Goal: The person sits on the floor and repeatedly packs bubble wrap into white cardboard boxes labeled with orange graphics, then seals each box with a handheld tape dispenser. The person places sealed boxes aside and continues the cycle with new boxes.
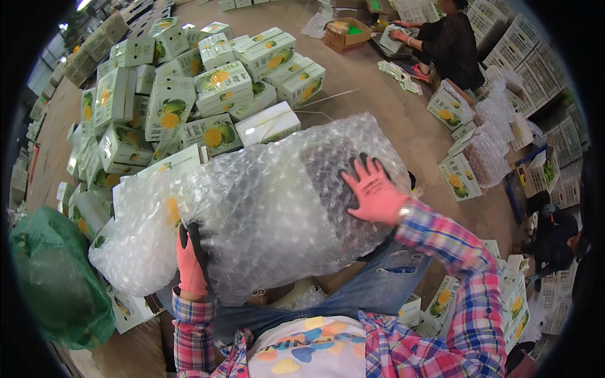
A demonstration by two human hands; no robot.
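Note:
A wide piece of clear bubble wrap [264, 203] spreads before me, above my knees. My left hand [191, 260], in a pink and black work glove, grips a fold of it near its left part. On its right part lies my right hand [375, 193], gloved the same way, palm down with the fingers spread. Through the wrap's right part a dark area shows; what it is I cannot tell. Beneath the left part, a white carton [176, 160] printed with citrus fruit is partly covered.
Beyond the wrap rises a heap of printed fruit cartons [222, 87]. A green woven sack [59, 279] stands at left. At upper right a person [449, 47] handles a carton near an open cardboard box [347, 34]. Bubble-wrap-lined cartons [458, 177] and stacked plastic crates [534, 61] line the right.

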